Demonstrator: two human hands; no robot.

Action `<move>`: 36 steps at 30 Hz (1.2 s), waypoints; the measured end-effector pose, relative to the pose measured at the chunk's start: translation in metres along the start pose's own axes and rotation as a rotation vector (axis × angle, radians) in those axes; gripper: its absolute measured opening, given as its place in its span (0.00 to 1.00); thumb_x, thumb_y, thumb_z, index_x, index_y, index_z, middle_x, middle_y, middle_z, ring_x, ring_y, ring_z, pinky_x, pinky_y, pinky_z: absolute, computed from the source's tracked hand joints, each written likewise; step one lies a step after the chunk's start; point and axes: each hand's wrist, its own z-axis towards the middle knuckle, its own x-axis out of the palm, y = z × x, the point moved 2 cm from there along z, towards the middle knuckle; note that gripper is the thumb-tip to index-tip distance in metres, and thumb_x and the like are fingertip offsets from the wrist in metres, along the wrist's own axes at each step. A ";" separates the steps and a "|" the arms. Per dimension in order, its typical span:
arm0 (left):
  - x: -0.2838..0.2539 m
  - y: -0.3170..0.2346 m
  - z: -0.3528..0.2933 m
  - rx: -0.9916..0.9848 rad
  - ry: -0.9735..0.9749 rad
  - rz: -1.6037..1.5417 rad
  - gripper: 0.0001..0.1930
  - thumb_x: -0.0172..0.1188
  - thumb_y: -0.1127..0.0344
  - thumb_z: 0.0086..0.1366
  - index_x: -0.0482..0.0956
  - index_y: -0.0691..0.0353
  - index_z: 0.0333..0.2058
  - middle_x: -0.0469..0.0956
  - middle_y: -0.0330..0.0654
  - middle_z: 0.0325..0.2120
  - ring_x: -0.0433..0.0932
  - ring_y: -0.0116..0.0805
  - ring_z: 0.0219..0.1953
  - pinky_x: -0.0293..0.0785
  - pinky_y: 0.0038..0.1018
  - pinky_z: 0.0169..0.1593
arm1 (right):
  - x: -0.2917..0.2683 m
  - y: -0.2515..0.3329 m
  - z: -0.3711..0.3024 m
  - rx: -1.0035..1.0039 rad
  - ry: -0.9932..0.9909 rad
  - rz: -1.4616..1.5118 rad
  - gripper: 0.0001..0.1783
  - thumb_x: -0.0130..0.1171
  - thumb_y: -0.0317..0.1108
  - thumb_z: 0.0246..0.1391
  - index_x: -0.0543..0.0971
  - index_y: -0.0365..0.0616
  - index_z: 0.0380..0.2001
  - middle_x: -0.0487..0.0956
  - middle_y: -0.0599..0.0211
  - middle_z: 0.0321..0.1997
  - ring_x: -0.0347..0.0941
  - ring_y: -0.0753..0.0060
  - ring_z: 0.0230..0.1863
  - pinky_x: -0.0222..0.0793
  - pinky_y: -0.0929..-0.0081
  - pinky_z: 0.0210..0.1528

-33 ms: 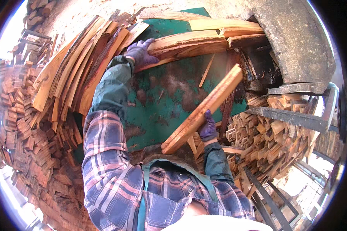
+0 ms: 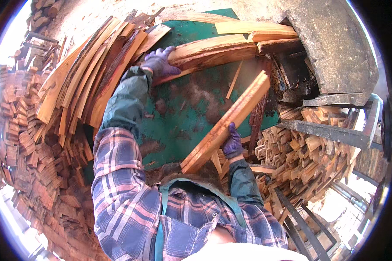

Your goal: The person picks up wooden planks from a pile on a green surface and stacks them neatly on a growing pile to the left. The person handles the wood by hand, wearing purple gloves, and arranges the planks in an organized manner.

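Note:
My right hand (image 2: pixel 233 142), in a purple glove, grips a long sawn board (image 2: pixel 226 124) with its thumb against the side. The board slants over the green metal table (image 2: pixel 178 117), its near end close to my body and its far end up to the right. Farther off, my gloved left hand (image 2: pixel 161 61) is wrapped round the left end of a thick plank (image 2: pixel 217 54), fingers on the far side and thumb on the near side. The plank has a dark, rough edge and lies across the far part of the table.
A fanned stack of long slats (image 2: pixel 82 82) is left of my left arm. Cut wood pieces (image 2: pixel 35 169) are piled at far left, more blocks (image 2: pixel 309 152) at right beside a metal frame (image 2: pixel 326 134). A worn grey machine cover (image 2: pixel 335 52) stands far right; a thin sliver (image 2: pixel 234 80) lies on the table.
The board in my right hand has tilted slightly, its far end shifting a little left. My left hand stays at the plank's end.

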 end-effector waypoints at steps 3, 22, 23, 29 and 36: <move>0.032 0.012 -0.074 -0.079 -0.045 -0.061 0.57 0.74 0.34 0.48 0.56 0.40 0.73 0.67 0.57 0.64 0.65 0.59 0.67 0.62 0.49 0.69 | 0.024 -0.027 -0.011 -0.144 -0.027 -0.365 0.36 0.69 0.56 0.59 0.77 0.39 0.59 0.80 0.62 0.56 0.76 0.63 0.54 0.74 0.60 0.61; 0.197 0.037 -0.306 -0.042 0.075 -1.612 0.43 0.76 0.60 0.61 0.61 0.65 0.68 0.77 0.45 0.57 0.77 0.35 0.55 0.75 0.34 0.60 | 0.103 -0.164 -0.032 -0.618 0.093 -1.094 0.42 0.77 0.41 0.52 0.68 0.36 0.64 0.78 0.56 0.59 0.76 0.57 0.58 0.74 0.62 0.61; 0.193 0.027 -0.310 -0.048 0.129 -1.573 0.41 0.76 0.60 0.61 0.63 0.65 0.67 0.78 0.44 0.56 0.77 0.34 0.55 0.75 0.34 0.60 | 0.103 -0.173 -0.034 -0.548 0.095 -0.973 0.42 0.77 0.41 0.52 0.68 0.37 0.64 0.78 0.58 0.58 0.77 0.58 0.56 0.75 0.63 0.59; 0.119 0.025 -0.342 0.072 0.365 -1.654 0.33 0.72 0.64 0.63 0.70 0.66 0.64 0.80 0.43 0.55 0.78 0.34 0.56 0.73 0.35 0.62 | 0.138 -0.157 -0.072 -0.201 0.260 -0.566 0.34 0.75 0.41 0.54 0.74 0.43 0.61 0.81 0.67 0.51 0.78 0.69 0.49 0.78 0.68 0.46; 0.031 0.061 -0.379 0.124 -0.066 -1.752 0.36 0.74 0.64 0.61 0.68 0.66 0.65 0.79 0.44 0.56 0.79 0.36 0.56 0.76 0.35 0.60 | 0.264 -0.183 -0.107 -0.374 0.682 -0.658 0.29 0.71 0.45 0.60 0.77 0.39 0.58 0.81 0.69 0.49 0.76 0.75 0.46 0.74 0.72 0.51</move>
